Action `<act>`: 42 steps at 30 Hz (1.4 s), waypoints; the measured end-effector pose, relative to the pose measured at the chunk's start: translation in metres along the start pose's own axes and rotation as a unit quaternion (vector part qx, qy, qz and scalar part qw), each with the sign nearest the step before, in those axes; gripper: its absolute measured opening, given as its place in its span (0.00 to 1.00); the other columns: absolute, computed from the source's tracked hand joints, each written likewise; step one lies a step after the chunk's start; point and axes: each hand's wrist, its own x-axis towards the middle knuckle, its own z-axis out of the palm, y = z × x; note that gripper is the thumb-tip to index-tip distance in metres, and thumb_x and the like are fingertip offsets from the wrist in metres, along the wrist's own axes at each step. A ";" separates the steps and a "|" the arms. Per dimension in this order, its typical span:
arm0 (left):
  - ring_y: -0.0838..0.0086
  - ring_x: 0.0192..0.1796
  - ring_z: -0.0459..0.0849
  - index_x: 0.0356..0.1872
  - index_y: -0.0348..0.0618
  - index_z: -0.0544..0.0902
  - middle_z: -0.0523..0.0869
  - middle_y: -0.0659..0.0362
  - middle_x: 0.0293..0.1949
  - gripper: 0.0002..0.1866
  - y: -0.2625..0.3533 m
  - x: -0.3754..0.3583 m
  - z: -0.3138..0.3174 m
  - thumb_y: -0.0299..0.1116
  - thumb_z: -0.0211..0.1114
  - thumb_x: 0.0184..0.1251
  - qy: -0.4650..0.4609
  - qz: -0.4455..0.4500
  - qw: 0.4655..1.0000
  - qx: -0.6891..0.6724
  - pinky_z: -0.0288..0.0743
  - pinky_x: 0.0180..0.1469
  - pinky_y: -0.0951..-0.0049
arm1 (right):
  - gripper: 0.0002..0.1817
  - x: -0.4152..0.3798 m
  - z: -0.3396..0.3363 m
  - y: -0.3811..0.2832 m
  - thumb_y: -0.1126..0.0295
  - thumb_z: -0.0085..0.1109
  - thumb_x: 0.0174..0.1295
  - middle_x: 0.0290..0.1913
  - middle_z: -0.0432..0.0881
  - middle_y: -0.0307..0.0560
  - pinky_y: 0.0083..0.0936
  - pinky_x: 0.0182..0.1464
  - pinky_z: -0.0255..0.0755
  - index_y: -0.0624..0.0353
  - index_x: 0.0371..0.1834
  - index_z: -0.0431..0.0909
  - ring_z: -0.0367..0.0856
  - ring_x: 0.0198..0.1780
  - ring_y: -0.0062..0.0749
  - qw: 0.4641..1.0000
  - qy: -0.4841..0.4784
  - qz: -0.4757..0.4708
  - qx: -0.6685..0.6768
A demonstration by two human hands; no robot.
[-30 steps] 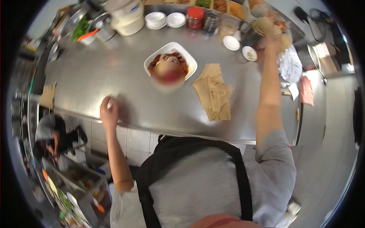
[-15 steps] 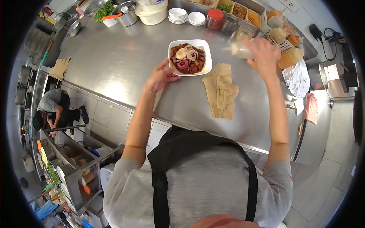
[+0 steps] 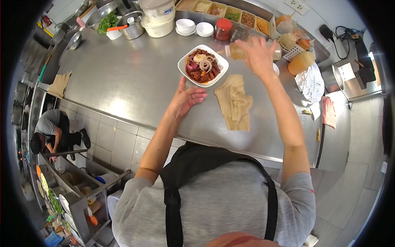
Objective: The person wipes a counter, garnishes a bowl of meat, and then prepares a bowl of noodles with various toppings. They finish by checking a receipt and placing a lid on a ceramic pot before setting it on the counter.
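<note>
Steel counter (image 3: 123, 78): right hand (image 3: 258, 55) gripping squeeze bottle (image 3: 238, 51) over plate (image 3: 203, 66); left hand (image 3: 186, 99) open, cloth (image 3: 234, 103) beside.

The bench (image 3: 123, 78) is brushed steel, smooth, with a soft glare near its front edge. The plate (image 3: 183, 66) looks like glossy white ceramic. The squeeze bottle (image 3: 238, 51) in the right hand (image 3: 258, 55) is translucent plastic. At centre the cloth (image 3: 233, 103) is matt, tan and rumpled. In the upper left, the bowls (image 3: 133, 20) are shiny metal. The apron straps (image 3: 173, 214) are matt black fabric over a grey knit shirt (image 3: 222, 197).
</note>
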 end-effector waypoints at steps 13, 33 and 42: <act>0.59 0.39 0.84 0.62 0.57 0.47 0.76 0.46 0.49 0.31 -0.010 0.032 0.015 0.19 0.46 0.61 0.060 0.030 0.998 0.020 0.82 0.35 0.69 | 0.38 -0.103 0.000 0.087 0.72 0.72 0.43 0.54 0.75 0.42 0.26 0.54 0.67 0.56 0.59 0.63 0.73 0.54 0.28 0.701 0.201 0.375 0.572; 0.60 0.44 0.83 0.62 0.46 0.54 0.73 0.47 0.52 0.31 0.016 -0.006 0.036 0.16 0.46 0.54 0.023 0.068 0.990 0.120 0.84 0.36 0.67 | 0.19 -0.133 0.047 -0.099 0.60 0.58 0.56 0.50 0.76 0.52 0.32 0.46 0.71 0.52 0.51 0.75 0.74 0.49 0.41 0.953 -0.050 0.202 0.220; 0.60 0.52 0.79 0.64 0.49 0.56 0.70 0.51 0.58 0.33 0.028 -0.001 0.019 0.22 0.54 0.54 -0.097 -0.008 0.983 0.157 0.83 0.42 0.61 | 0.29 -0.070 0.035 -0.131 0.45 0.36 0.67 0.55 0.75 0.50 0.40 0.61 0.65 0.58 0.55 0.71 0.73 0.55 0.41 -0.008 0.184 0.501 0.845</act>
